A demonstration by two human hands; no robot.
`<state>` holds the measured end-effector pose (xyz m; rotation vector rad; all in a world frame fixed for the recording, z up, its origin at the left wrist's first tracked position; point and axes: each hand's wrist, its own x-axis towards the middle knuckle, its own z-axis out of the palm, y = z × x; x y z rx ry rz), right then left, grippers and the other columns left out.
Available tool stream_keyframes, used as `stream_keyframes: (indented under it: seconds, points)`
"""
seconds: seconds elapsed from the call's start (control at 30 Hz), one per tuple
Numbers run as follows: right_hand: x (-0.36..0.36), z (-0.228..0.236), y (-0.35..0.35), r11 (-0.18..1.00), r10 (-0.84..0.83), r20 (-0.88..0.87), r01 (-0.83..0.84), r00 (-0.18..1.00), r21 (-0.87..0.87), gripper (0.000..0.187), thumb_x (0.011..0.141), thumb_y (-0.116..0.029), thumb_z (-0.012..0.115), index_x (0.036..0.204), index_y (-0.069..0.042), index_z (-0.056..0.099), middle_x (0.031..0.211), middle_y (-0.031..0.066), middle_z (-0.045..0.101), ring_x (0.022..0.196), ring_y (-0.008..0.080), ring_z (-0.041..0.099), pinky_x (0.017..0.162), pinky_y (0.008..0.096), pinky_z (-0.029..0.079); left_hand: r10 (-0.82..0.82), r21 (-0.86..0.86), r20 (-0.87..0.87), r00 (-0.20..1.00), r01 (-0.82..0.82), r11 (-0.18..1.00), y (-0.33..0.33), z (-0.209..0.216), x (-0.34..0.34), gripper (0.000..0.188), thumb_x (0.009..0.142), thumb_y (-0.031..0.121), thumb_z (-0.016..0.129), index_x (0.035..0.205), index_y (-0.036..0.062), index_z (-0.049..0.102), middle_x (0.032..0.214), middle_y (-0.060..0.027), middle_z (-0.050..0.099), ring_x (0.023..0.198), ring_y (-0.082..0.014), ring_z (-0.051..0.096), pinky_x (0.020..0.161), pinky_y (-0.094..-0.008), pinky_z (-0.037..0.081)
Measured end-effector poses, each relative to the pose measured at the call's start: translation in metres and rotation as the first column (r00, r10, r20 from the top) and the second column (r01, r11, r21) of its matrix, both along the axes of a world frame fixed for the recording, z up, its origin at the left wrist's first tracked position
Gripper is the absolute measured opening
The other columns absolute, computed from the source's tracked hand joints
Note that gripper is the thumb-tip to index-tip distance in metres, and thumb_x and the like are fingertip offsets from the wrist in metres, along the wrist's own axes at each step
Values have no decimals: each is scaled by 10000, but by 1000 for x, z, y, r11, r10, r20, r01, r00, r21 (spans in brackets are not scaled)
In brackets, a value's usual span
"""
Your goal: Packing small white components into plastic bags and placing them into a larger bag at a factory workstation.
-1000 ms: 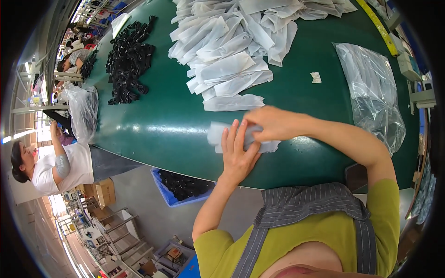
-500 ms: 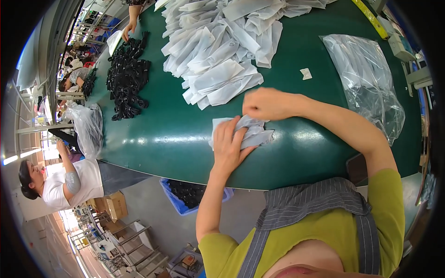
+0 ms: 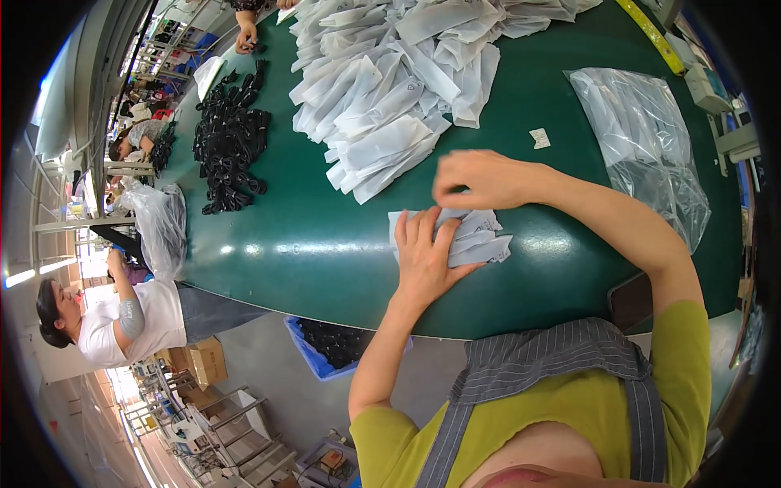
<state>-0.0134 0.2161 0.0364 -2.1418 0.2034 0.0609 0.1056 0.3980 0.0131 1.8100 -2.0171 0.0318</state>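
Note:
My left hand (image 3: 425, 256) lies flat with fingers spread on a small stack of white translucent packets (image 3: 480, 242), pressing it to the green table. Just above that stack, my right hand (image 3: 480, 180) is closed, its fingers curled down toward the thumb. It is slightly smeared, and what it holds, if anything, is hidden. Beyond both hands spreads a large heap of similar white packets (image 3: 382, 89), its near end a short way from my right hand.
Bundles of black cords (image 3: 232, 142) lie on the table (image 3: 325, 285) at the left. A clear bag of packets (image 3: 643, 138) and a small white label (image 3: 539, 138) lie right. A blue crate (image 3: 325, 370) stands below the table edge. Another person's hand (image 3: 246, 39) is at the far left.
My left hand and the packets under it have shifted right. My right hand has moved slightly right, and its curl has loosened. The other person's hand at the far left has moved.

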Motion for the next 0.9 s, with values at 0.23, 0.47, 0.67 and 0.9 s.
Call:
stream_keyframes:
  seconds: [0.23, 0.47, 0.67, 0.9]
  points:
    - [108, -6, 3, 532, 105, 649, 508, 754, -677, 66, 756, -101, 619, 782, -84, 678, 917, 69, 614, 972, 231, 580, 792, 358, 435, 142, -45, -146, 979, -150, 988, 3, -11, -22, 936, 603, 413, 879, 1313, -27, 456, 1184, -176, 557, 1069, -357, 506, 950, -468, 371]
    - [169, -19, 20, 454, -105, 397, 399, 912, -797, 106, 782, -136, 610, 787, -102, 710, 957, 64, 640, 1003, 221, 565, 810, 362, 417, 102, 6, -186, 977, -103, 995, 26, -6, -35, 906, 573, 359, 893, 1300, -8, 496, 1213, -153, 544, 1114, -366, 492, 972, -482, 377]
    - [100, 28, -10, 872, -352, 494, 471, 795, -136, 127, 934, -161, 516, 965, -41, 543, 879, 139, 632, 819, 279, 628, 717, 432, 448, 83, 4, -191, 978, -83, 997, 32, -9, -37, 943, 536, 346, 904, 1318, 13, 495, 1209, -158, 536, 1131, -364, 488, 962, -482, 395]
    - [3, 52, -19, 822, -390, 462, 528, 796, -215, 127, 955, -188, 502, 982, -64, 508, 780, 156, 602, 746, 361, 597, 676, 464, 441, -87, -6, -240, 967, 88, 996, 13, -11, -54, 1005, 527, 353, 908, 1328, -40, 447, 1238, -195, 524, 1135, -378, 492, 968, -477, 393]
